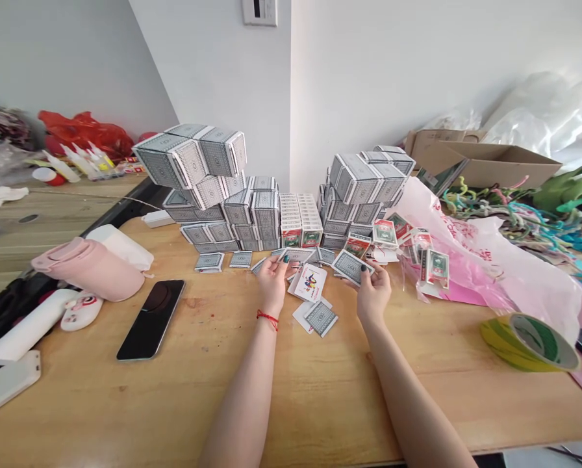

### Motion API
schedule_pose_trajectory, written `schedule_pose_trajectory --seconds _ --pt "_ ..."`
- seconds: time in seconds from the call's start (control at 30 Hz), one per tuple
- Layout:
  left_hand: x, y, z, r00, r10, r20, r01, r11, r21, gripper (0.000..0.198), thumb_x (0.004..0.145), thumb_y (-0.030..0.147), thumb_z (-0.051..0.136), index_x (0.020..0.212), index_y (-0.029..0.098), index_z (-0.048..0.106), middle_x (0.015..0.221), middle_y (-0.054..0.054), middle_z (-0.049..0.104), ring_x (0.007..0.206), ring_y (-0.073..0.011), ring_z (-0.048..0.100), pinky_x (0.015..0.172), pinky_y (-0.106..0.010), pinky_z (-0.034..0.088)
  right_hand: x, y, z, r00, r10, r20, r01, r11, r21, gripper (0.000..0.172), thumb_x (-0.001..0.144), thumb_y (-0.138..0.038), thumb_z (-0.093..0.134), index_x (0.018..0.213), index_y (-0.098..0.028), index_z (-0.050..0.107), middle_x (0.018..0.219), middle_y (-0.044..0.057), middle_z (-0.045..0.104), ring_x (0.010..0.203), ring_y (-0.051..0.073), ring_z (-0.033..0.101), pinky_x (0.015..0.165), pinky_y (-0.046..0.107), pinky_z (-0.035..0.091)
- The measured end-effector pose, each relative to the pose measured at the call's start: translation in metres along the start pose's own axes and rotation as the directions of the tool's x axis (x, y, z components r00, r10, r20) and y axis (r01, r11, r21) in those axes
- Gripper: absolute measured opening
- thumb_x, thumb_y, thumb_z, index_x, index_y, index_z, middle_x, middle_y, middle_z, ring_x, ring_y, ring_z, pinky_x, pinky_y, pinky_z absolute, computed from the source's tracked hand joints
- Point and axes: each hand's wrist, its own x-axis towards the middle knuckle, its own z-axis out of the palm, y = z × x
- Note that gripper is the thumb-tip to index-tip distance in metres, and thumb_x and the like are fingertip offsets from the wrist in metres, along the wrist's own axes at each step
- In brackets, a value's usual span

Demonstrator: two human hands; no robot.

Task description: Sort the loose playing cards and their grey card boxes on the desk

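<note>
My left hand, with a red string at the wrist, is closed on a small stack of playing cards at the fingertips. A joker card lies face up just right of it. My right hand pinches a grey-backed deck of cards by its edge. Two loose cards lie on the wooden table between my wrists. Behind my hands stand piles of grey card boxes and a row of red-and-green packs.
A black phone, a pink bottle and white rolls lie at the left. Boxed decks and a pink plastic bag sit at the right, with a yellow-green tape roll and a cardboard box beyond.
</note>
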Motion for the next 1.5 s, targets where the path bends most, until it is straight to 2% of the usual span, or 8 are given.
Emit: schedule_pose_trajectory --seconds 0.47,0.63,0.83,0.97,1.03,1.17,1.3,1.5 --pt "-0.028 0.005 0.019 0.796 0.179 0.579 -0.482 0.765 0.427 0.023 0.068 0.007 0.048 0.066 0.022 0.066 0.089 -0.004 0.069 0.097 -0.0199 0.058 0.092 -0.042 0.042 -0.006 0.004 0.004 0.922 0.241 0.304 -0.191 0.964 -0.184 0.044 0.061 -0.041 0.068 0.096 -0.016 0.061 0.075 0.005 0.066 0.063 0.018 0.06 0.058 0.032 0.052" --pt "-0.023 0.007 0.013 0.854 0.236 0.464 -0.503 0.605 0.617 0.029 0.072 0.013 0.049 0.096 0.022 0.064 0.106 -0.005 0.063 0.105 -0.02 0.051 0.095 -0.039 0.037 0.007 0.009 -0.007 0.983 0.0 0.182 0.052 0.957 -0.285 0.051 0.067 -0.036 0.06 0.113 -0.017 0.051 0.093 0.009 0.065 0.079 0.021 0.062 0.069 0.036 0.049" --pt "-0.023 0.0 0.009 0.934 0.124 0.336 -0.358 0.341 0.869 0.055 0.064 0.04 0.065 0.114 0.02 0.055 0.112 -0.01 0.055 0.104 -0.0285 0.044 0.091 -0.041 0.034 0.013 0.002 -0.019 0.959 -0.24 0.152 0.276 0.66 -0.699 0.042 0.071 -0.029 0.051 0.111 -0.018 0.054 0.1 0.013 0.061 0.094 0.027 0.054 0.083 0.045 0.041" --pt "-0.02 -0.002 0.003 0.954 0.188 0.232 -0.291 0.413 0.863 0.027 0.08 0.032 0.046 0.099 0.019 0.061 0.1 -0.01 0.06 0.098 -0.0243 0.049 0.089 -0.038 0.035 0.007 -0.003 -0.016 0.887 -0.416 0.199 0.403 0.49 -0.773 0.044 0.067 -0.027 0.054 0.11 -0.015 0.055 0.122 0.019 0.047 0.116 0.034 0.037 0.092 0.053 0.032" --pt "-0.016 -0.001 -0.002 0.965 0.226 0.133 -0.229 0.483 0.845 0.029 0.085 0.027 0.036 0.09 0.018 0.063 0.092 -0.01 0.062 0.093 -0.0223 0.052 0.085 -0.035 0.037 0.003 -0.005 -0.011 0.89 -0.407 0.207 0.424 0.567 -0.707 0.037 0.07 -0.028 0.052 0.104 -0.017 0.057 0.12 0.017 0.049 0.114 0.032 0.041 0.09 0.05 0.037" --pt "-0.011 0.001 -0.009 0.986 0.153 0.069 -0.14 0.519 0.843 0.036 0.086 0.029 0.033 0.073 0.019 0.066 0.079 -0.008 0.064 0.08 -0.0205 0.057 0.073 -0.031 0.039 -0.006 -0.007 -0.004 0.969 0.048 0.244 0.054 0.918 -0.394 0.021 0.072 -0.028 0.054 0.089 -0.018 0.059 0.086 0.01 0.065 0.082 0.024 0.063 0.075 0.043 0.051" --pt "-0.012 0.0 -0.006 0.988 0.128 0.083 -0.136 0.5 0.855 0.04 0.086 0.033 0.034 0.07 0.019 0.067 0.078 -0.009 0.066 0.076 -0.0199 0.058 0.068 -0.029 0.038 -0.009 -0.012 -0.002 0.751 0.486 0.448 -0.489 0.864 -0.118 0.009 0.069 -0.021 0.06 0.077 -0.016 0.059 0.079 0.013 0.068 0.082 0.026 0.067 0.08 0.044 0.052" --pt "-0.013 0.0 -0.002 0.986 0.045 0.158 -0.163 0.41 0.897 0.042 0.085 0.041 0.036 0.068 0.018 0.067 0.077 -0.01 0.064 0.072 -0.0192 0.057 0.062 -0.027 0.036 -0.006 -0.022 -0.002 0.564 0.584 0.584 -0.696 0.716 -0.044 0.011 0.075 -0.015 0.053 0.082 -0.01 0.061 0.097 0.019 0.067 0.093 0.025 0.065 0.09 0.042 0.049"
